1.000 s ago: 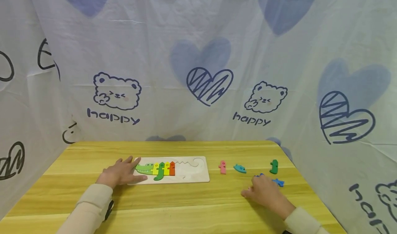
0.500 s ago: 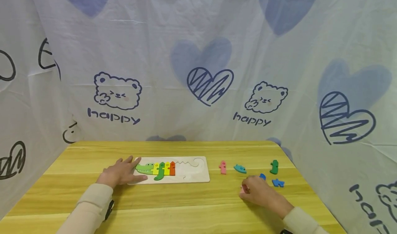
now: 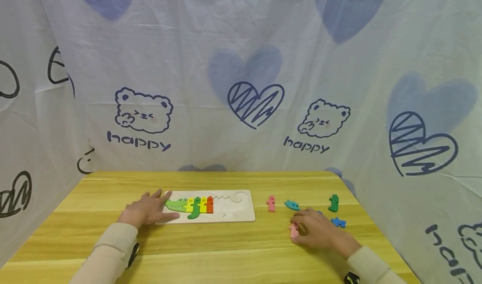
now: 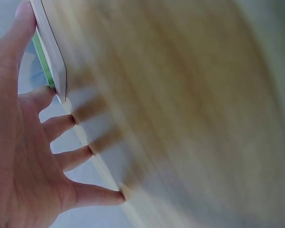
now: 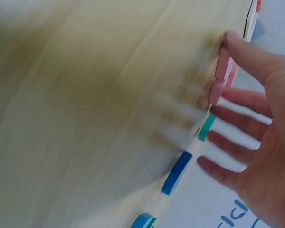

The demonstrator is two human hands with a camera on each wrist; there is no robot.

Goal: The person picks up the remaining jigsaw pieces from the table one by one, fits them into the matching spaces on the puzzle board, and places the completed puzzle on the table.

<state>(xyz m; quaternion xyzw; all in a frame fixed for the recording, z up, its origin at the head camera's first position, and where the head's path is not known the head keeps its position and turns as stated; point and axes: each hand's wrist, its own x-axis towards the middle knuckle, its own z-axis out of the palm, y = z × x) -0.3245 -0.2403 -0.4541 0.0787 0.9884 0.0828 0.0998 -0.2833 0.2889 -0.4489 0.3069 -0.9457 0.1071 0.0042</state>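
Pinching the pink piece [image 3: 293,231] end to end, the thumb and forefinger of the right hand [image 3: 318,231] hold it at the worktop [image 3: 211,254], right of the board; whether it is lifted clear, I cannot tell. With contact mainly at the ends, it could twist or slip out if the pressure comes off-centre. The other fingers of that hand are spread, so a sideways sweep could knock what lies just beyond: the teal piece [image 3: 292,204] near the forefinger, the blue piece [image 3: 320,212] mostly hidden behind the hand, and the star-like blue piece [image 3: 338,222] near the wrist. A second pink piece [image 3: 271,203] lies between hand and board, similar enough to be mixed up with the held one.

Farther left, the board [image 3: 235,215] carries a crocodile head [image 3: 176,205] and a row of coloured pieces ending in an orange one [image 3: 209,205]. The left hand [image 3: 144,208] rests at its left end, fingers spread. That brace seems light; a hard push at the unfilled right end might slide or tip the board and loosen the seated pieces.
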